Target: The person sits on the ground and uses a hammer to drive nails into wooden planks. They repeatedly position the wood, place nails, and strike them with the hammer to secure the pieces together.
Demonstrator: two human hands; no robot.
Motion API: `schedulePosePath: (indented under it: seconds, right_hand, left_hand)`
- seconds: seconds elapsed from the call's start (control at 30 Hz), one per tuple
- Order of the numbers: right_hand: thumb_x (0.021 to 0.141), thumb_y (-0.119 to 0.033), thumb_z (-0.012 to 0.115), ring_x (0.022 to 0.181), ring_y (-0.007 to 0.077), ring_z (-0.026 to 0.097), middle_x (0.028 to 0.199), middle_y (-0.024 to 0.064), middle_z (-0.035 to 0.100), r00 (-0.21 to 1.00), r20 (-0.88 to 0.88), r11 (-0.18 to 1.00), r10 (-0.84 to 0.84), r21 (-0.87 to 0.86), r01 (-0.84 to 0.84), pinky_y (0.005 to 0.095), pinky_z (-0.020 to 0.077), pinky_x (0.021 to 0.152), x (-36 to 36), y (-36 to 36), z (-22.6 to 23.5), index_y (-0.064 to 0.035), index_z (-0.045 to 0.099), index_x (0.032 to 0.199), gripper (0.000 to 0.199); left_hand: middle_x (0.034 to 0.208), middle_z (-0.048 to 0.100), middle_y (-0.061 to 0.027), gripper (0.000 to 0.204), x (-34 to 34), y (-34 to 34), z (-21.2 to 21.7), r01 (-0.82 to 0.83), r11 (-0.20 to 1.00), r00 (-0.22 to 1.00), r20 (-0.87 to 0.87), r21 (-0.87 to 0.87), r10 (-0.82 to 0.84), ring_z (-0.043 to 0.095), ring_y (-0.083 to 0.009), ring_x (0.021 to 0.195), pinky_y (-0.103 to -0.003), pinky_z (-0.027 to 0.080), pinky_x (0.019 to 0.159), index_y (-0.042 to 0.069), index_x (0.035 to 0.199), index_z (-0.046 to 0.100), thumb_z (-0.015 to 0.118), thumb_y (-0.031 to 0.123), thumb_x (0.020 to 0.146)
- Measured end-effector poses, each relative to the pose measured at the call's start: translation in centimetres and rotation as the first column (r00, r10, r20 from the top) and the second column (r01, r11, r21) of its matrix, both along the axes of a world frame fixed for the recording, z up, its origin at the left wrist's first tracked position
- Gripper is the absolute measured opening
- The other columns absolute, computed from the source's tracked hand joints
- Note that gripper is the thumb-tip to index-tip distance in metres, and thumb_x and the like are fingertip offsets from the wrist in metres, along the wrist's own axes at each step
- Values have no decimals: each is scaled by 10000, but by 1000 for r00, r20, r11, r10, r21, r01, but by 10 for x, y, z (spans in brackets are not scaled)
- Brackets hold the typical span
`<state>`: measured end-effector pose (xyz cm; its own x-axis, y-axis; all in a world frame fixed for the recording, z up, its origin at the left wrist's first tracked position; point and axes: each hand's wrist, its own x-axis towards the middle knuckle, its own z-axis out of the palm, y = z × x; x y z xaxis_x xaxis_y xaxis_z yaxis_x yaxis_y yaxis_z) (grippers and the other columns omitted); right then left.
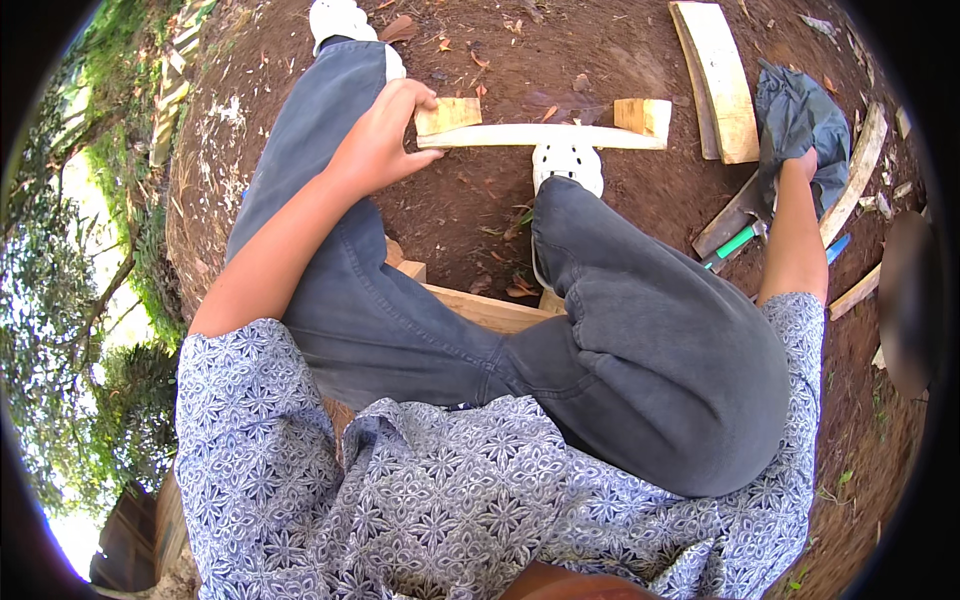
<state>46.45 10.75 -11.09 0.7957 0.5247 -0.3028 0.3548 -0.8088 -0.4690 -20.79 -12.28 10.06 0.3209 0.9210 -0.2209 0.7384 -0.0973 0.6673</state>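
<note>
We are gripping the left block point(447, 114) under the pale strip point(540, 136) with our left hand point(378, 145), fingers clamped. The strip is running sideways to our right. Our right hand point(800, 165) is reaching into the dark bag point(795, 115); its grip we cannot tell.

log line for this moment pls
left hand grips end block of wooden strip | right foot on strip | right hand at dark bag | hammer on soil

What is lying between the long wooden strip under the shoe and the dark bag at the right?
In the head view, a wide pale plank lies on the soil between the strip and the bag.
</note>
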Motion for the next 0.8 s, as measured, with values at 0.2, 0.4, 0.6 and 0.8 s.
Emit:
schedulePosePath:
  seconds: [0.2, 0.4, 0.6, 0.8]
  right_hand:
    - [904, -424, 608, 1059, 333, 668, 1194, 220, 706, 998, 67, 998, -14, 60, 10, 451, 504, 934, 46, 5, -1, 68, 692, 1176, 568]
    - [917, -228, 547, 1076, 391, 681, 1175, 253, 711, 993, 72, 994, -91, 64, 86, 468, 514, 914, 17, 2, -8, 73, 710, 1066, 373]
    - [931, -292, 617, 1053, 362, 711, 1140, 227, 736, 905, 394, 987, 163, -67, -149, 456, 541, 912, 111, 15, -5, -1, 755, 1047, 342]
    - [878, -335, 741, 871, 303, 746, 1018, 162, 769, 792, 518, 939, 324, -76, -335, 417, 582, 768, 8, -10, 22, -35, 781, 1009, 330]
  left_hand:
    - [1185, 541, -150, 653, 8, -1, -1, 103, 995, 995, -19, -1, -103, 555, -362, 1152, -423, 476, 1003, 47, 1193, 519, 899, 92, 664]
    - [1202, 545, -157, 691, 8, -9, 6, 102, 995, 992, -67, -22, -103, 543, -371, 1183, -441, 474, 1022, 41, 1224, 517, 904, 105, 655]
    - [1220, 556, -159, 702, 14, 1, -12, 83, 995, 995, 47, 56, -86, 553, -366, 1189, -431, 472, 1030, 41, 1259, 513, 889, 89, 668]
    - [1236, 571, -168, 626, 2, 9, -11, -46, 998, 999, 6, 47, 46, 579, -328, 1192, -398, 468, 1045, 27, 1319, 545, 781, 96, 744]
